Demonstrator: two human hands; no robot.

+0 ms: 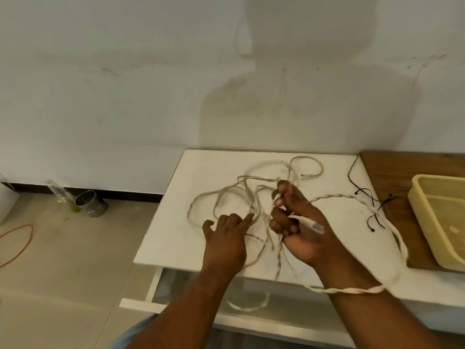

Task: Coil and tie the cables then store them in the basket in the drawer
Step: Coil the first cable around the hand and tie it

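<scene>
You are holding the pale twisted cable (226, 192) in your right hand (299, 222). Your thumb and forefinger are pinching one strand, and your other fingers are curling round a second strand whose clear plug (314, 224) is lying across your palm. Your left hand (226, 235) is resting low over the white table (176, 222) with its fingers loosely spread and gripping nothing, their tips at the near edge of the tangled loops. Most of the cable is lying in loose loops on the table beyond both hands. One long run is sweeping right towards the yellow basket (442, 222) and crossing back over your right forearm. Another loop is hanging over the table's front edge above the open drawer (156, 280).
</scene>
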